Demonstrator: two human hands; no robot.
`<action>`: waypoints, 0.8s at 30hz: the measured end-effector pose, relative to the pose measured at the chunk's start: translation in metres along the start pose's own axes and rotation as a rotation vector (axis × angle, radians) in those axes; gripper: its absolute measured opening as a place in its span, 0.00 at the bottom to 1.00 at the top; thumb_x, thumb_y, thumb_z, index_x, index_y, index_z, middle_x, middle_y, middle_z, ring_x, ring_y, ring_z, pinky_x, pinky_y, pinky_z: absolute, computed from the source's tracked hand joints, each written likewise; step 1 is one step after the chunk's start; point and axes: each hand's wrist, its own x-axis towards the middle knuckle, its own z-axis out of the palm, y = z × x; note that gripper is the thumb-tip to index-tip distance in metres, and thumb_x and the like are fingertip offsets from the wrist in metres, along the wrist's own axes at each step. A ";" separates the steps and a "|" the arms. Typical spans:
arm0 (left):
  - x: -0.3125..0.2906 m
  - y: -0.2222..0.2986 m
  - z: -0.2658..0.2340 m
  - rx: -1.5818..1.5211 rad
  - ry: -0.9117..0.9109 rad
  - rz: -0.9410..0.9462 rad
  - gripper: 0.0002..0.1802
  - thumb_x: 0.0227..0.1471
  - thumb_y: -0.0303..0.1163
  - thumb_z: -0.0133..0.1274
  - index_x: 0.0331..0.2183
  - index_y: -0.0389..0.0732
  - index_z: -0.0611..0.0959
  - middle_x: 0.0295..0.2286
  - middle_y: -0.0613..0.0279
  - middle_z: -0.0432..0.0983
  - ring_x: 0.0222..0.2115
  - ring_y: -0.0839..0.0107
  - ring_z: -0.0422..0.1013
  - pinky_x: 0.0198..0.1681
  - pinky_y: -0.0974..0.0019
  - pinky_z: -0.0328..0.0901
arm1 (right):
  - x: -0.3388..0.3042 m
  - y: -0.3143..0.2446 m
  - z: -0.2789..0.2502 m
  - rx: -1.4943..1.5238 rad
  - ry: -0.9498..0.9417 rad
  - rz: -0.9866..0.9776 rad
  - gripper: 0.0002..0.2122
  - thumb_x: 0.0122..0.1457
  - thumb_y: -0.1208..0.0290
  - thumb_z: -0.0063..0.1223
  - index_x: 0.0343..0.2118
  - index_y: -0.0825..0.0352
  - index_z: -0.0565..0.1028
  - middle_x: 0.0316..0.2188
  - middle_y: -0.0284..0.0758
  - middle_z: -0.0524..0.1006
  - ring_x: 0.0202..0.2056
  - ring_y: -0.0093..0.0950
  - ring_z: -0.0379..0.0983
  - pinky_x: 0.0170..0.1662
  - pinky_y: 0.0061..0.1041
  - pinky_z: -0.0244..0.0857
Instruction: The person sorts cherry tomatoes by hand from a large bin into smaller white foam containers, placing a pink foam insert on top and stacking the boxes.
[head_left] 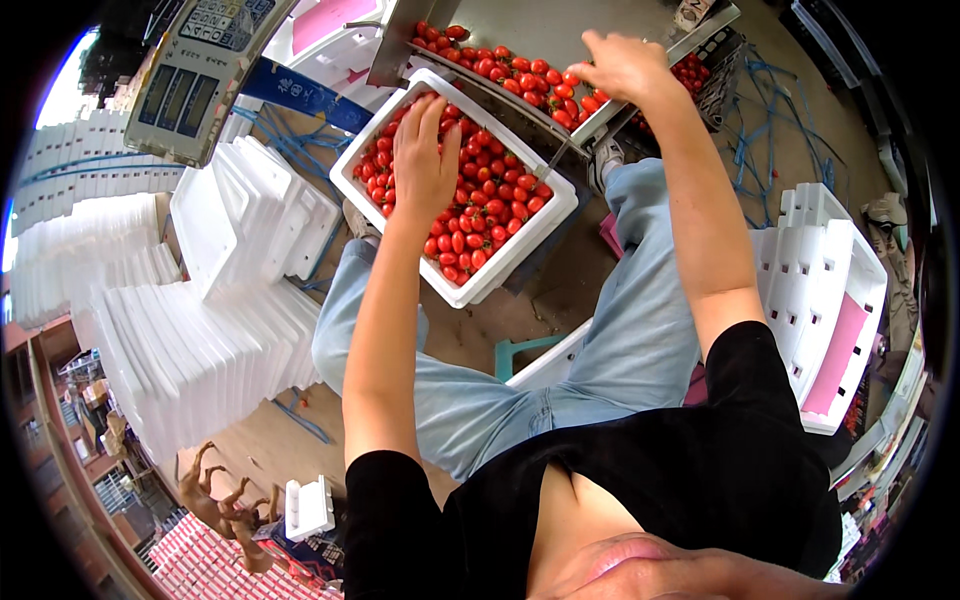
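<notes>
A white foam box (392,228) full of red cherry tomatoes (485,205) stands between and beyond my knees. Flat on the tomatoes at its far left side rests my left hand (425,155), fingers stretched out. Just past the box, a metal tray (545,30) holds more cherry tomatoes (530,82), gathered along its near edge. My right hand (625,68) hovers over the tray's right end, thumb and fingers apart, with nothing seen in it. What lies under its palm is hidden.
A digital scale display (185,95) on a blue post (310,95) rises at upper left. Stacked white foam lids (205,350) fill the left; foam boxes (800,290) stand at right. Blue strapping (765,130) lies loose on the floor. A brown dog (215,495) is at lower left.
</notes>
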 end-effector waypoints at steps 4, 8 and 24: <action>0.094 -0.026 0.023 0.016 -0.031 0.067 0.22 0.57 0.40 0.51 0.50 0.39 0.75 0.50 0.44 0.68 0.50 0.47 0.67 0.53 0.52 0.63 | 0.011 -0.025 0.012 -0.038 -0.216 0.064 0.26 0.61 0.46 0.48 0.55 0.60 0.65 0.56 0.43 0.66 0.55 0.46 0.67 0.55 0.42 0.65; 0.159 -0.077 0.042 0.292 -0.351 -0.176 0.33 0.56 0.56 0.45 0.52 0.39 0.75 0.52 0.39 0.67 0.52 0.47 0.66 0.55 0.54 0.62 | 0.008 -0.042 0.021 0.107 -0.221 0.102 0.27 0.62 0.48 0.47 0.55 0.64 0.64 0.57 0.48 0.62 0.55 0.49 0.66 0.55 0.46 0.64; 0.182 -0.053 0.091 0.587 -0.456 -0.366 0.44 0.50 0.67 0.43 0.56 0.43 0.71 0.57 0.44 0.60 0.54 0.43 0.66 0.54 0.48 0.63 | 0.011 -0.054 0.049 1.551 -0.203 0.298 0.39 0.59 0.58 0.55 0.66 0.71 0.48 0.64 0.50 0.56 0.64 0.40 0.53 0.65 0.38 0.46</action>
